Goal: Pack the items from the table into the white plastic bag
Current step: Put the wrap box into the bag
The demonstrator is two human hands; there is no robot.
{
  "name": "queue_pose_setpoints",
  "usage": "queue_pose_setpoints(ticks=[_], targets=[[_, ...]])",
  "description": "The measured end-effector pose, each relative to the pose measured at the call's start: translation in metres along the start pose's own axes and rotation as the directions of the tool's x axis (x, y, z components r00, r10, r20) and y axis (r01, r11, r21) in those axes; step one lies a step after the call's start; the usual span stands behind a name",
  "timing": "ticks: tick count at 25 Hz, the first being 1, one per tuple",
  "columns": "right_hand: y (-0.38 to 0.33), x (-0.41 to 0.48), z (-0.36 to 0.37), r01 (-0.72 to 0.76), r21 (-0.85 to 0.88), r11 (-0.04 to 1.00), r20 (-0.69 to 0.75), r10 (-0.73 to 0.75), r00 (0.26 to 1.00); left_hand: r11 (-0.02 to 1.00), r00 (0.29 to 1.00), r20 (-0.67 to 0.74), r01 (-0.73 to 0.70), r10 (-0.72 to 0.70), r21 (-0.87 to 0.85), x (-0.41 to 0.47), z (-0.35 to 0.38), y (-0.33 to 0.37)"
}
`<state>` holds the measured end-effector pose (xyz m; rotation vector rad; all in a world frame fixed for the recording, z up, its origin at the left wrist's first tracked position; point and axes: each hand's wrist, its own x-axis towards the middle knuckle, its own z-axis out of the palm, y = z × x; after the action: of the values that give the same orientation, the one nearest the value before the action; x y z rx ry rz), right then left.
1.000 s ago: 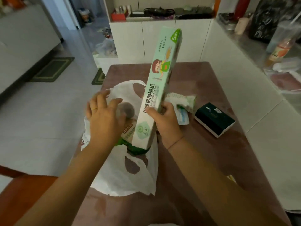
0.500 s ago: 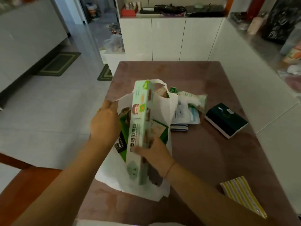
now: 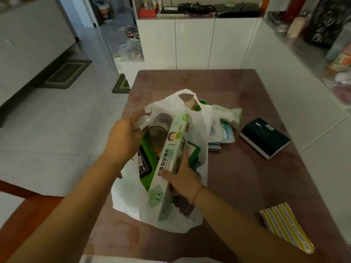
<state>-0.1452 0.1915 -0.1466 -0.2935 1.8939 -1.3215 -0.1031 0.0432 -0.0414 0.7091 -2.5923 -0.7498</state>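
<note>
The white plastic bag (image 3: 129,194) lies open on the brown table (image 3: 247,186). My left hand (image 3: 124,137) grips the bag's left rim and holds its mouth apart. My right hand (image 3: 183,177) holds a long pale green foil box (image 3: 169,168), which lies tilted inside the bag's mouth. Under the box sit a green packet (image 3: 146,166) and a grey round jar (image 3: 159,126). Right of the bag lie white and green pouches (image 3: 226,118), a dark green box (image 3: 265,137) and a yellow striped pack (image 3: 284,226).
White cabinets (image 3: 195,42) stand behind the table, a white counter (image 3: 296,59) with bottles runs along the right. An orange-brown chair (image 3: 20,215) is at the lower left. Tiled floor with green mats (image 3: 66,74) lies to the left.
The foil box has gone from upright above the bag to lying down inside its mouth. My left hand moved from pressing on the jar to gripping the bag's left rim.
</note>
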Motion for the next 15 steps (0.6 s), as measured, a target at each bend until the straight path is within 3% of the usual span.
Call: queue_pose_setpoints(ticks=[3,5,7,10,11,13,14,15], targets=[[-0.008,0.015,0.007,0.052,-0.494,0.868,-0.007,-0.064,0.998,0.999,0.998,0.046,0.050,-0.049,-0.008,-0.001,0.009,-0.002],[-0.015,0.021,0.002,0.052,-0.628,0.777,-0.056,-0.111,0.992,0.998,0.997,0.062,0.057,-0.055,-0.031,-0.002,0.011,-0.006],[-0.014,0.017,-0.015,0.103,-0.562,0.820,-0.159,-0.230,0.960,0.996,0.996,0.061,0.061,-0.057,-0.059,-0.002,0.012,-0.013],[0.010,0.003,-0.051,0.129,-0.550,0.825,-0.446,-0.421,0.790,0.997,0.995,0.057,0.083,-0.083,0.004,-0.005,0.012,-0.018],[0.023,-0.001,-0.060,0.039,-0.571,0.820,-0.464,-0.361,0.809,0.992,0.992,0.048,0.117,-0.119,0.048,-0.007,0.013,-0.020],[0.044,-0.003,-0.065,-0.131,-0.463,0.877,-0.375,-0.059,0.925,0.977,0.982,0.051,0.174,-0.181,0.125,-0.011,0.016,-0.026],[0.049,-0.001,-0.063,-0.127,-0.348,0.929,-0.289,0.023,0.957,0.972,0.979,0.072,0.180,-0.192,0.148,-0.014,0.017,-0.029],[0.047,0.003,-0.062,-0.070,-0.242,0.968,-0.240,0.010,0.971,0.973,0.979,0.088,0.168,-0.183,0.160,-0.015,0.018,-0.033]])
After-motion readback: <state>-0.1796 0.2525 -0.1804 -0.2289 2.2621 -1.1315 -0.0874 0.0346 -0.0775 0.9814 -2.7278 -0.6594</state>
